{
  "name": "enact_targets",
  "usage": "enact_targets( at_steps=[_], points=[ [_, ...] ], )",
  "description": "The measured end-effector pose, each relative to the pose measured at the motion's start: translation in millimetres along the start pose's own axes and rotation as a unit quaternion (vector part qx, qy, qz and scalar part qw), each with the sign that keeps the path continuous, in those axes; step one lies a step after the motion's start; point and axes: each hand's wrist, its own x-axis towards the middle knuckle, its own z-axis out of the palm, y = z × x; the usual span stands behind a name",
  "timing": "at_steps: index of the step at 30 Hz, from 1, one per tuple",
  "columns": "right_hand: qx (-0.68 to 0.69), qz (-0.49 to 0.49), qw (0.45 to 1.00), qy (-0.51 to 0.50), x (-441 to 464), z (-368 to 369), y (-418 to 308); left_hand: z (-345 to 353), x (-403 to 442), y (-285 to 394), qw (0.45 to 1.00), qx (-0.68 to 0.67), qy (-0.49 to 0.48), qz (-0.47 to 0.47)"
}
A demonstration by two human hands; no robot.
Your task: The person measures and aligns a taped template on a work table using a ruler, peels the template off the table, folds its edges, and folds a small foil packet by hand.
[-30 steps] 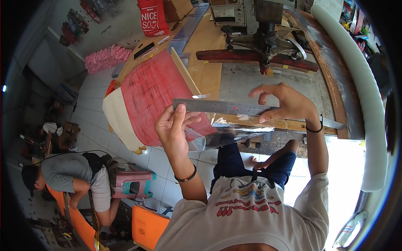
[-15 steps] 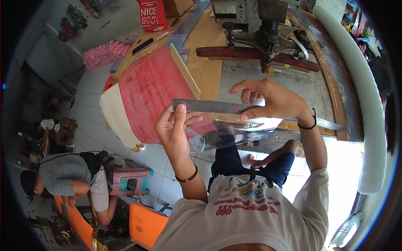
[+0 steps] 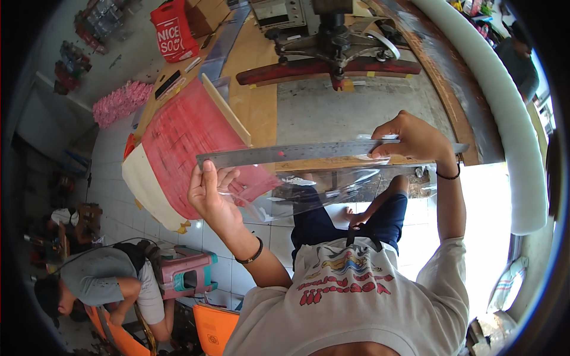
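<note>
A long metal ruler (image 3: 320, 150) with a small red mark stretches nearly level in front of me. My left hand (image 3: 215, 197) is closed at its left end, thumb on top against the metal. My right hand (image 3: 415, 140) pinches the ruler further along, and the ruler's tip pokes out beyond that wrist. A clear plastic sheet (image 3: 332, 187) hangs just below the ruler, between both hands. The fingers of my right hand seem to grip the sheet's upper edge too, but they partly hide it.
Ahead stands a worktable (image 3: 368, 110) with a press-like machine (image 3: 332, 53). A red board (image 3: 190, 130) lies at the left, near a red bag (image 3: 174, 32). A long white roll (image 3: 499, 107) runs along the right. Another person (image 3: 101, 276) crouches at lower left beside plastic stools (image 3: 184, 276).
My right hand has slid right along the ruler, exposing more of it between my hands. The plastic sheet is now stretched out wider. The whole view has shifted somewhat.
</note>
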Motion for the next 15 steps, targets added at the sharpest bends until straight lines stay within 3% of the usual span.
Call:
enact_targets(
  at_steps=[1,5,8,11,15],
  points=[
    [0.014,-0.048,0.998,0.032,-1.7,4.3,11.2,-1.7,0.7,-2.7,1.0,0.001,0.006,-0.003],
    [0.022,-0.044,0.998,0.05,-10.5,4.4,24.8,-1.1,2.4,-5.6,1.0,0.001,0.002,-0.004],
    [0.094,-0.016,0.995,-0.024,-14.4,-2.0,24.8,-4.9,4.3,-8.2,1.0,-0.006,0.001,-0.001],
    [0.146,-0.025,0.989,-0.03,-17.2,0.4,23.4,-9.5,7.3,-10.2,1.0,-0.013,0.006,-0.011],
    [0.117,-0.048,0.991,-0.036,-19.9,-5.0,14.6,-14.3,8.8,-9.0,1.0,-0.016,0.002,-0.024]
  ],
)
